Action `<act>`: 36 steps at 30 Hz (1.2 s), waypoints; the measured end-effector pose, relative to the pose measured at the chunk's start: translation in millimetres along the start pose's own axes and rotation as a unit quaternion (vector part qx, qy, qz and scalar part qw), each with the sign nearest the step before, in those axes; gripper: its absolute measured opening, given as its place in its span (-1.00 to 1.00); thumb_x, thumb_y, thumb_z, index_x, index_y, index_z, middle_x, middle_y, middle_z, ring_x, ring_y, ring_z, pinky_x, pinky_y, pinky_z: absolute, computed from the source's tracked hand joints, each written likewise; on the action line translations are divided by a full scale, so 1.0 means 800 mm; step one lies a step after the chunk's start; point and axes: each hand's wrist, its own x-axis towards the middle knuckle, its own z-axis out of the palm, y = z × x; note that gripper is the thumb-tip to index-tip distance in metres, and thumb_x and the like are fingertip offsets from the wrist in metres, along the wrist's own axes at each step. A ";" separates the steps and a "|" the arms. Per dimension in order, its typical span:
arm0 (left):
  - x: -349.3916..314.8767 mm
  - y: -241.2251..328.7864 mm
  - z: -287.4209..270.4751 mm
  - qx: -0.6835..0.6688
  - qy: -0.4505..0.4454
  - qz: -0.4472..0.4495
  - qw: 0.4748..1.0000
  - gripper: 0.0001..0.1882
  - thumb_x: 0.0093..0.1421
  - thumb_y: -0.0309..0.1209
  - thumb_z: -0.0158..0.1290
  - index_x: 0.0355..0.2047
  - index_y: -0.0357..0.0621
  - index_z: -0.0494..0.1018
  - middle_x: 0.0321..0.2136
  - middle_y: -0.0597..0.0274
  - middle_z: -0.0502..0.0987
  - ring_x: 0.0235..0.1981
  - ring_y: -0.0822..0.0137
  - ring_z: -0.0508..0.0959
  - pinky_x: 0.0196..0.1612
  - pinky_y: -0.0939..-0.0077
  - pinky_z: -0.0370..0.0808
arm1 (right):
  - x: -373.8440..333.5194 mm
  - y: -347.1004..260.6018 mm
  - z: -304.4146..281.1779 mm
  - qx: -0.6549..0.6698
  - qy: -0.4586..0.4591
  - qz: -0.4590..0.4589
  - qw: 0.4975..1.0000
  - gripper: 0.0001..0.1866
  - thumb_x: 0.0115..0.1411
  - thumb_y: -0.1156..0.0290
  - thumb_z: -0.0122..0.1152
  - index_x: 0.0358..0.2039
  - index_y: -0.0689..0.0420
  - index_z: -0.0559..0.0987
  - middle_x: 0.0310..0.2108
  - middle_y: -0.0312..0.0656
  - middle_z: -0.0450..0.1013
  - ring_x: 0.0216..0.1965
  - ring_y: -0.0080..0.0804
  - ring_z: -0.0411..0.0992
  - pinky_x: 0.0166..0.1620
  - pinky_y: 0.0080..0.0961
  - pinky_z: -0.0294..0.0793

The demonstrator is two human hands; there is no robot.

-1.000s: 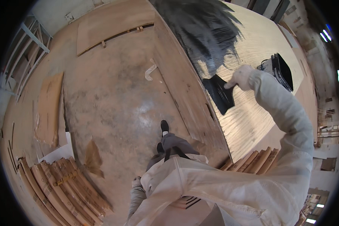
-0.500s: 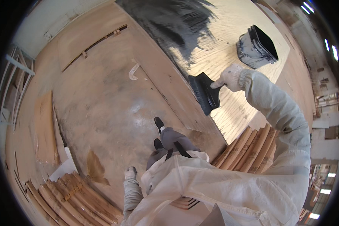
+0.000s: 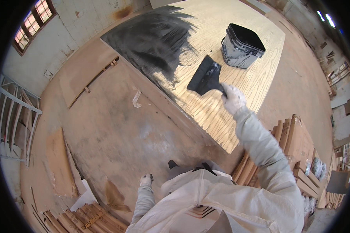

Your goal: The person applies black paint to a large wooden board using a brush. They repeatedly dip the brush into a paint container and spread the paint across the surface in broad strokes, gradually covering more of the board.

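Observation:
My right hand (image 3: pixel 234 99), in a whitish glove, grips the handle of a wide black paintbrush (image 3: pixel 206 75). The brush is over bare, pale wood grain on a large panel (image 3: pixel 217 120); whether it touches the surface I cannot tell. Dark, streaky paint (image 3: pixel 144 44) covers the panel's far left part. A paint-smeared bucket (image 3: pixel 241 54) with a black inside stands on the panel, just beyond the brush to the right. Low beside my body hangs my left hand (image 3: pixel 146 179), gloved too, its fingers curled with nothing visible in them.
Long brown wrapped bundles lie at the lower left (image 3: pixel 85 221) and right of me (image 3: pixel 287 136). A flat cardboard sheet (image 3: pixel 61 163) and a metal rack (image 3: pixel 19 116) are on the left. A white scrap (image 3: pixel 136 98) lies beside the panel on the floor (image 3: pixel 116 132).
The brush has moved from the panel's near left edge inward, toward the bucket, and its head has turned. My view has shifted, showing a window and more of the wall.

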 end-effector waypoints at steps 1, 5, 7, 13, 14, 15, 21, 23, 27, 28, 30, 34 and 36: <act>0.000 0.004 0.005 0.001 -0.006 0.003 1.000 -0.79 0.42 -0.34 0.14 -0.23 -0.27 0.57 -0.44 0.18 0.61 -0.57 0.34 0.57 -0.50 0.41 0.54 | -0.014 0.002 0.018 0.047 0.021 0.007 0.999 -0.50 0.31 0.36 0.25 0.27 0.05 0.52 0.03 0.03 0.59 0.13 0.08 0.55 0.20 -0.05 0.53; -0.010 0.013 0.042 -0.003 -0.006 0.032 0.999 -0.77 0.42 -0.33 0.14 -0.21 -0.30 0.57 -0.40 0.15 0.64 -0.53 0.33 0.60 -0.46 0.40 0.59 | -0.042 -0.003 0.053 0.154 -0.002 0.063 0.986 -0.54 0.30 0.39 0.28 0.21 0.12 0.56 0.05 0.08 0.60 0.14 0.10 0.55 0.22 -0.07 0.53; -0.026 0.015 0.061 -0.001 0.006 0.054 0.999 -0.76 0.43 -0.33 0.15 -0.16 -0.32 0.58 -0.36 0.14 0.66 -0.48 0.32 0.62 -0.39 0.39 0.62 | -0.037 -0.007 0.050 0.173 -0.005 0.055 0.983 -0.58 0.30 0.39 0.28 0.16 0.14 0.57 0.03 0.09 0.60 0.13 0.11 0.55 0.21 -0.05 0.53; -0.108 0.043 0.170 -0.081 0.047 0.190 0.977 -0.75 0.49 -0.36 0.11 -0.07 -0.35 0.60 -0.23 0.08 0.70 -0.24 0.27 0.70 -0.12 0.37 0.70 | 0.002 0.020 0.058 0.176 -0.064 0.000 0.982 -0.65 0.30 0.36 0.28 0.07 0.18 0.54 -0.04 0.15 0.62 0.04 0.19 0.59 0.12 -0.02 0.56; -0.126 0.047 0.194 -0.102 0.067 0.214 0.969 -0.75 0.50 -0.36 0.09 -0.08 -0.33 0.62 -0.21 0.08 0.71 -0.21 0.26 0.71 -0.09 0.35 0.71 | 0.008 0.026 0.059 0.175 -0.085 -0.015 0.981 -0.65 0.31 0.36 0.27 0.07 0.18 0.53 -0.05 0.16 0.62 0.03 0.20 0.59 0.10 0.00 0.57; -0.146 0.048 0.217 -0.121 0.089 0.237 0.960 -0.75 0.51 -0.35 0.08 -0.10 -0.31 0.63 -0.19 0.09 0.71 -0.18 0.25 0.72 -0.05 0.33 0.72 | 0.013 0.031 0.060 0.175 -0.105 -0.029 0.978 -0.64 0.32 0.36 0.27 0.08 0.18 0.51 -0.06 0.17 0.62 0.02 0.21 0.60 0.09 0.02 0.57; -0.326 0.055 0.388 -0.055 0.119 0.327 0.936 -0.77 0.51 -0.44 0.07 -0.01 -0.34 0.63 -0.13 0.10 0.73 -0.10 0.29 0.70 0.04 0.32 0.67 | 0.021 0.064 0.071 0.216 -0.133 -0.106 0.961 -0.64 0.34 0.31 0.28 0.06 0.17 0.47 -0.08 0.17 0.63 -0.05 0.23 0.62 0.02 0.07 0.58; -0.378 0.074 0.437 -0.011 0.146 0.348 0.926 -0.77 0.48 -0.46 0.08 0.01 -0.32 0.62 -0.10 0.04 0.71 -0.08 0.26 0.70 0.03 0.32 0.67 | 0.021 0.070 0.077 0.219 -0.132 -0.108 0.961 -0.64 0.35 0.30 0.28 0.06 0.15 0.46 -0.10 0.16 0.63 -0.06 0.23 0.62 0.02 0.07 0.58; -0.421 0.123 0.482 0.105 0.239 0.503 0.824 -0.72 0.40 -0.47 0.12 0.07 -0.27 0.59 0.01 -0.09 0.66 0.01 0.06 0.68 0.10 0.23 0.62 | 0.034 0.070 0.077 0.215 -0.147 -0.117 0.958 -0.65 0.36 0.29 0.27 0.06 0.14 0.46 -0.13 0.15 0.65 -0.06 0.22 0.62 0.02 0.08 0.58; -0.422 0.132 0.487 0.142 0.259 0.511 0.807 -0.68 0.37 -0.46 0.14 0.10 -0.26 0.57 0.05 -0.10 0.63 0.05 -0.01 0.65 0.14 0.18 0.59 | 0.036 0.069 0.077 0.218 -0.150 -0.120 0.957 -0.65 0.37 0.29 0.27 0.07 0.14 0.47 -0.13 0.15 0.65 -0.05 0.22 0.62 0.03 0.08 0.58; -0.418 0.151 0.494 0.215 0.293 0.525 0.770 -0.59 0.31 -0.43 0.18 0.16 -0.23 0.53 0.13 -0.14 0.58 0.14 -0.14 0.60 0.22 0.08 0.52 | 0.041 0.066 0.077 0.221 -0.153 -0.121 0.955 -0.65 0.37 0.29 0.26 0.08 0.13 0.47 -0.14 0.15 0.66 -0.05 0.21 0.62 0.04 0.08 0.57; -0.402 0.182 0.526 0.236 0.290 0.531 0.761 -0.46 0.21 -0.41 0.25 0.21 -0.17 0.46 0.25 -0.16 0.48 0.26 -0.22 0.48 0.33 -0.07 0.39 | 0.046 0.060 0.078 0.210 -0.172 -0.127 0.954 -0.68 0.38 0.31 0.23 0.06 0.14 0.46 -0.04 0.15 0.62 -0.01 0.20 0.61 0.05 0.11 0.55; -0.392 0.201 0.542 0.255 0.297 0.538 0.746 -0.46 0.17 -0.44 0.25 0.19 -0.16 0.47 0.26 -0.16 0.47 0.28 -0.26 0.45 0.34 -0.08 0.38 | 0.056 0.057 0.083 0.197 -0.161 -0.130 0.958 -0.68 0.38 0.31 0.23 0.06 0.13 0.46 -0.05 0.15 0.62 -0.01 0.21 0.60 0.05 0.11 0.54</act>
